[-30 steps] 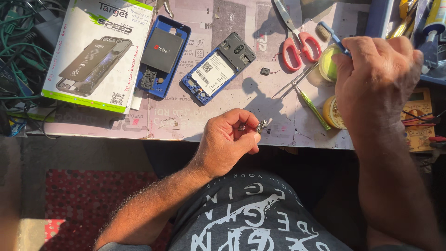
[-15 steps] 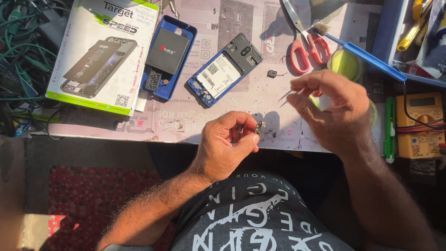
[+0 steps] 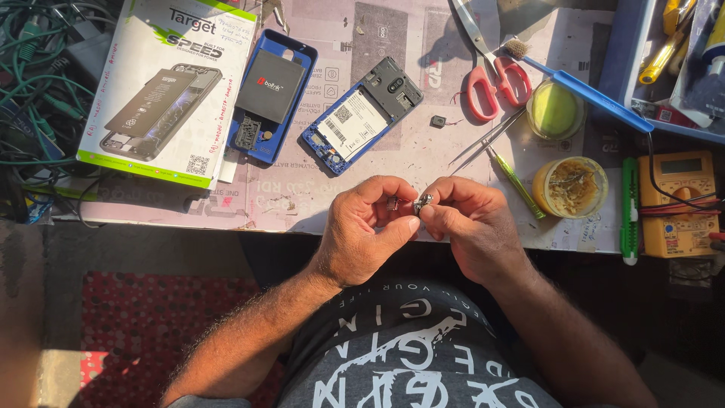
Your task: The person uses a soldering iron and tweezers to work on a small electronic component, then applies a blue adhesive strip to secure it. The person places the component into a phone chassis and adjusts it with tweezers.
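My left hand (image 3: pixel 370 230) and my right hand (image 3: pixel 470 225) meet at the near edge of the work mat (image 3: pixel 302 196). Between their fingertips they pinch a tiny metal phone part (image 3: pixel 420 203); a second small dark piece shows by my left fingers. Beyond them lies an opened blue phone (image 3: pixel 362 115) with its insides showing. Left of it rests a blue back cover (image 3: pixel 270 97) with a black battery on it.
A white and green battery box (image 3: pixel 170 91) lies far left beside tangled cables (image 3: pixel 34 91). Red-handled scissors (image 3: pixel 491 72), tweezers (image 3: pixel 487 137), a green screwdriver (image 3: pixel 515 181), two round paste tins (image 3: pixel 568 185), a blue brush (image 3: pixel 581 79) and a yellow multimeter (image 3: pixel 678 204) sit right.
My right hand came back from the tools at the far right and down to my left hand. Both now pinch the small part together.
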